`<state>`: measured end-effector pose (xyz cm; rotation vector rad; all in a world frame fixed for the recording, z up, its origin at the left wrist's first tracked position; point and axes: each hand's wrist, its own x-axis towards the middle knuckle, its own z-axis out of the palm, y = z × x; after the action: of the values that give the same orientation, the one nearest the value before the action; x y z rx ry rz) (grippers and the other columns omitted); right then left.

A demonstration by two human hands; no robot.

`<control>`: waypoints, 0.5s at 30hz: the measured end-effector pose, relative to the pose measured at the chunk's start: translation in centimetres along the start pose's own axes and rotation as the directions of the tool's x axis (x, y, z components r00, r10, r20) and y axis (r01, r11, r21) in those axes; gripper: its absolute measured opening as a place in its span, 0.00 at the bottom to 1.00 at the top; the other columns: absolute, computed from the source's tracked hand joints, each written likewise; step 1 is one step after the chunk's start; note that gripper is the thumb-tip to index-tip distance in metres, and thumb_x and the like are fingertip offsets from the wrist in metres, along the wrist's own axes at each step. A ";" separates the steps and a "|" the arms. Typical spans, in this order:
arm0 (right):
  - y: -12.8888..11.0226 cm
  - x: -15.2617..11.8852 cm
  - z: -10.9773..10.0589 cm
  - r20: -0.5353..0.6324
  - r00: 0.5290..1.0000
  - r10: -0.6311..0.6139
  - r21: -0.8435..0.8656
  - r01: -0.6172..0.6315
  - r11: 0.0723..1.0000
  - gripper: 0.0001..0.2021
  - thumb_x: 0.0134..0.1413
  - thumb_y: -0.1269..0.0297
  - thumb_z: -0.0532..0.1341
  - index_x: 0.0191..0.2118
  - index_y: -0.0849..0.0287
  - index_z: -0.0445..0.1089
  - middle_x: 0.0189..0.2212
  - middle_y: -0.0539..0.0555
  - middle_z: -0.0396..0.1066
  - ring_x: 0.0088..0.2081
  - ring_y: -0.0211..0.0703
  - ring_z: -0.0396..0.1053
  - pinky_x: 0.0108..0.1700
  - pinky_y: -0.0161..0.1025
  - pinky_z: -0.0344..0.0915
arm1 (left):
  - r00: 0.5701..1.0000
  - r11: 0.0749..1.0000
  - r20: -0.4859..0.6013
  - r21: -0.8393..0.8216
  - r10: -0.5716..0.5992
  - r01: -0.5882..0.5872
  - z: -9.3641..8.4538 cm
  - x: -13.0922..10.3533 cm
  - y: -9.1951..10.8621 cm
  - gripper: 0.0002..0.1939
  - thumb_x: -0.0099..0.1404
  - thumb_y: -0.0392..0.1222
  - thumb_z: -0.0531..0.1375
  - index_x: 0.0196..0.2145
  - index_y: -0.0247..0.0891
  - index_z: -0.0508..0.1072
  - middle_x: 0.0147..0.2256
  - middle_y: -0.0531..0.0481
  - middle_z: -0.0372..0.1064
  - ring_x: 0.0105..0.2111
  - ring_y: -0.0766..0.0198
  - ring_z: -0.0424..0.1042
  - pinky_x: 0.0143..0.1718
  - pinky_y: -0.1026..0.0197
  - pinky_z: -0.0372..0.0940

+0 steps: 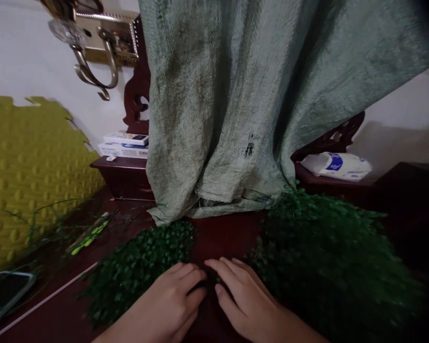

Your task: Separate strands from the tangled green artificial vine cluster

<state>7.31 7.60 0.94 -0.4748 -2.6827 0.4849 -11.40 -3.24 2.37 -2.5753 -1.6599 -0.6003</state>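
Observation:
My left hand (181, 291) is low in the middle, palm down, beside the right edge of a bunch of green leaves (139, 267). Its fingers are bent, a dark gap separates thumb and forefinger, and nothing shows in it. Close to it, my right hand (241, 296) has its fingers stretched forward and thumb apart, also with nothing in it. A larger, blurred mass of green leaves (329, 257) lies to its right. Dark red wood (221, 236) shows between the two bunches. Beyond the hands hangs a grey-green woven sack (229, 109), its lower edge on the wood.
Small white boxes (125, 144) sit on a ledge at left, a tissue pack (343, 166) at right. Yellow-green scissors (91, 237) and thin stems lie left. A metal hook (109, 62) juts from the wall above a yellow foam mat (28, 176).

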 end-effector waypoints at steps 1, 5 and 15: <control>0.1 0.0 0.0 0.016 1.000 -0.010 0.005 0.010 1.000 0.21 0.67 0.71 0.49 0.64 0.60 0.57 0.56 0.60 0.70 0.55 0.51 0.68 0.58 0.50 0.62 | 1.000 1.000 0.004 -0.001 -0.001 0.001 -0.1 0.0 0.0 0.10 0.65 0.30 0.58 0.42 0.38 0.73 0.44 0.46 0.73 0.42 0.54 0.71 0.46 0.50 0.69; 0.4 0.6 0.2 0.062 0.996 0.063 0.062 -0.067 0.996 0.20 0.68 0.71 0.49 0.63 0.59 0.55 0.49 0.60 0.74 0.48 0.51 0.73 0.52 0.50 0.68 | 0.999 1.000 0.045 -0.020 -0.001 0.002 -0.3 0.2 0.2 0.11 0.64 0.29 0.58 0.43 0.38 0.73 0.43 0.46 0.73 0.41 0.54 0.71 0.46 0.49 0.69; 1.0 1.0 0.9 -0.080 0.978 0.190 0.243 -0.166 0.956 0.09 0.57 0.72 0.65 0.36 0.55 0.62 0.29 0.47 0.70 0.31 0.39 0.70 0.34 0.34 0.62 | 0.997 0.999 0.078 -0.038 -0.016 0.019 -0.3 0.2 0.1 0.11 0.66 0.29 0.54 0.43 0.37 0.72 0.44 0.44 0.71 0.41 0.52 0.70 0.44 0.47 0.70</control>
<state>6.36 8.65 0.05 -0.6560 -2.4550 0.7975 -11.35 -3.11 2.72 -2.6465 -1.7120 -0.5444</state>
